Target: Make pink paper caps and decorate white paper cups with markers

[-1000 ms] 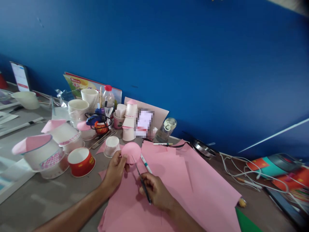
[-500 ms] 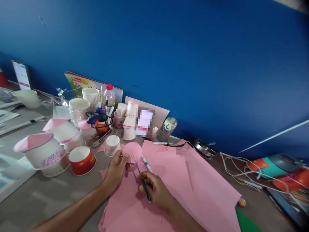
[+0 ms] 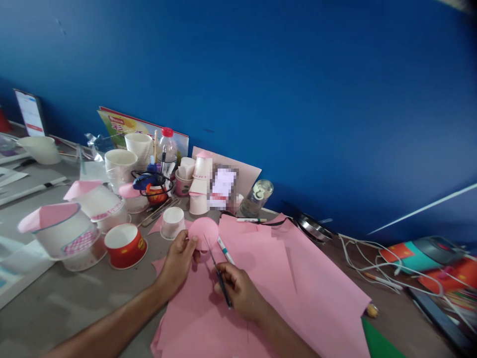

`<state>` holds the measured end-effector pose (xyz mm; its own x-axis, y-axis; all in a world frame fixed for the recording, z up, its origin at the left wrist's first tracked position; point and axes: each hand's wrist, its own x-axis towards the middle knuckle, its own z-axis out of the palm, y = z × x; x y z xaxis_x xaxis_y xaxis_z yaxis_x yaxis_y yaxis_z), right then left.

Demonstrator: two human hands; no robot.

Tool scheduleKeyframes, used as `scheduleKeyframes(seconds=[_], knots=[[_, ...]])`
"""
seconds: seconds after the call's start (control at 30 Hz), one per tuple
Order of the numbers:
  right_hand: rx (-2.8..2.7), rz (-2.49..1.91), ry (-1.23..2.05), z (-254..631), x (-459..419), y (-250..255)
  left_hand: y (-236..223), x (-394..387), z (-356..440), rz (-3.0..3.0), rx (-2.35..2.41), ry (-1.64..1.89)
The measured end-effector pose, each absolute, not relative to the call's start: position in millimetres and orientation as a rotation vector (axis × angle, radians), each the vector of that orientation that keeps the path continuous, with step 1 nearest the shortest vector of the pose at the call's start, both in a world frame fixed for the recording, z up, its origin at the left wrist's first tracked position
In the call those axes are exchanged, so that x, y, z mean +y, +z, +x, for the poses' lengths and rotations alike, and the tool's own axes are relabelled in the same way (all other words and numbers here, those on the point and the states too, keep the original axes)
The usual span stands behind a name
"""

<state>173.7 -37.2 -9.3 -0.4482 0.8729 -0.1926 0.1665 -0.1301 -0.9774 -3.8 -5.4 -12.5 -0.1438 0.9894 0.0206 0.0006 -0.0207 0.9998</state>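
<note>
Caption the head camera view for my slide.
Left hand holds a pink paper disc; right hand holds black-handled scissors over it.

Blue wall (image 3: 283, 89) rose ahead of you | phone (image 3: 30, 114) stood propped at your far left | colourful booklet (image 3: 121, 124) leaned on the wall, red-capped bottle (image 3: 167, 148) in front | clear jar (image 3: 259, 194) sat right of the bottle | white cables (image 3: 398, 268) crossed a turquoise-and-orange object (image 3: 419, 256) at your right | dark flat device (image 3: 434, 311) lay nearer you

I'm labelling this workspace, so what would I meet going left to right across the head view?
Leftmost phone, red paper cup, left hand, pink paper disc, right hand, round metal object, green sheet.
</note>
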Motion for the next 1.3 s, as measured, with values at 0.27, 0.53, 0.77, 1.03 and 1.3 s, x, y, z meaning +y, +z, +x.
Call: scheduleKeyframes(seconds=[0.27, 0.53, 0.77, 1.03, 1.3], knots=[[-1.620, -1.200, 1.606, 174, -37, -8, -17, -5, -5, 1.141, 1.282, 1.350], [-1.673, -1.191, 1.563, 177, -37, -15, -13, -6, -5, 1.140, 1.295, 1.353], [-1.707, -1.225, 1.520, 177, -36, -14, -8, -5, -4, 1.124, 1.293, 1.390], [-1.897, -1.277, 1.327, 185, -34, -10, -9, -3, -8, 1.070, 1.300, 1.438], [-2.042, -1.619, 0.436, 195, -26, -2, -5, -3, -4, 1.026, 1.256, 1.411]])
